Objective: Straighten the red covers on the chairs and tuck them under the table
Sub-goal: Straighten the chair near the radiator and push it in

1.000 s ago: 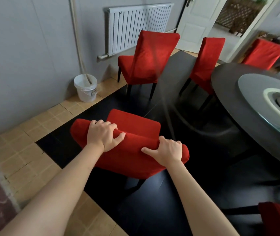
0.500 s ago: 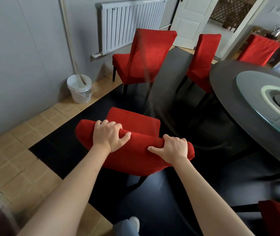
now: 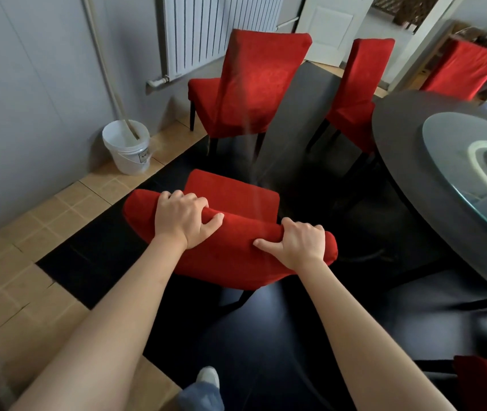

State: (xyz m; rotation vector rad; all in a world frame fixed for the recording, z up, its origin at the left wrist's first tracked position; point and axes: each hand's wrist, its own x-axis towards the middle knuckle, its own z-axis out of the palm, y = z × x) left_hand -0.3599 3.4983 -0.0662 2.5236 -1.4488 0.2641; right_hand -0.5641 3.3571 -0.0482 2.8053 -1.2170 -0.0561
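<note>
Big round dark tabletop [image 3: 408,161] sits off to the right, not touching the near chair [image 3: 236,200]. That chair stands on the black floor just left of it, red cover [image 3: 230,256] on. Both hands wrap over the top of its backrest: left hand [image 3: 184,221] mid-left, right hand [image 3: 301,243] near the right end, fingers curled round the fabric.

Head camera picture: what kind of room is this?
Probably a dining room at home. A big round table with a glass turntable has red-covered chairs around it, and both hands grip the nearest chair.
</note>
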